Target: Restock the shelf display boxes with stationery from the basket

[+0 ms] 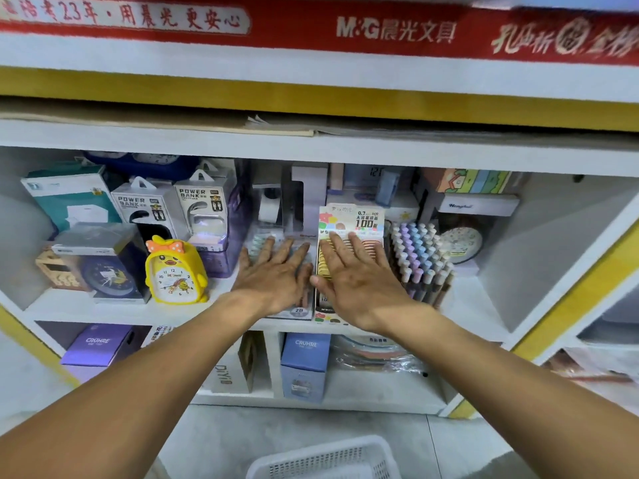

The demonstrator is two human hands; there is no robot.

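On shelf edge, flat hands (276, 274) cover display boxes (351, 223)

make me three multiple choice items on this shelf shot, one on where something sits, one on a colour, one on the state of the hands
1. Where is the white basket?
A. on the top shelf
B. on the floor below the shelf unit
C. inside the display box

2. What colour is the duck-shaped alarm clock?
A. yellow
B. green
C. red

3. How are the two hands placed?
A. both curled round pens
B. both hanging at the sides
C. both flat, fingers straight, on the display boxes

Answers:
1. B, the basket shows at the bottom edge of the view, on the grey floor.
2. A, its body is yellow with an orange bow.
3. C, the left hand lies on the 2B lead box and the right hand on the 0.7 HB lead refill box, fingers stretched out.
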